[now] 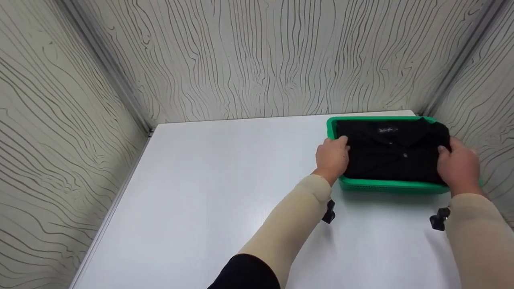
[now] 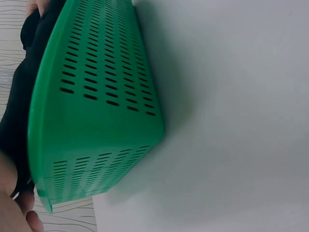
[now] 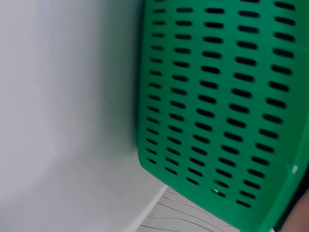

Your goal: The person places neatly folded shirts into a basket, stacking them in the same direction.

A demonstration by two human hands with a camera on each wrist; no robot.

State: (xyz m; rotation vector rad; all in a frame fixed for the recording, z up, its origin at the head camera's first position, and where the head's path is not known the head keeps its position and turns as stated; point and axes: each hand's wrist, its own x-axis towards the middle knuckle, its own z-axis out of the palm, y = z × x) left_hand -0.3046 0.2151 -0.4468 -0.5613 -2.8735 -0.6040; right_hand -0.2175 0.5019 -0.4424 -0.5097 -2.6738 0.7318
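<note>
A folded black shirt (image 1: 395,154), its collar, label and buttons facing up, lies in a green plastic basket (image 1: 395,185). At the shirt's left edge my left hand (image 1: 333,157) pinches the cloth, thumb on top. My right hand (image 1: 459,166) grips the opposite side, where the cloth bulges over the basket's right rim. The left wrist view has dark cloth above the rim, with part of the left hand (image 2: 9,203) beside it. Only a sliver of the right hand (image 3: 297,215) appears in the right wrist view, by the basket rim. Most fingertips are hidden.
The basket stands on a white table (image 1: 225,180), at its back right corner. Behind it rises a wood-grain patterned panel (image 1: 257,60). A right side panel (image 1: 494,120) is close to the basket, and a left side panel (image 1: 44,160) borders the table.
</note>
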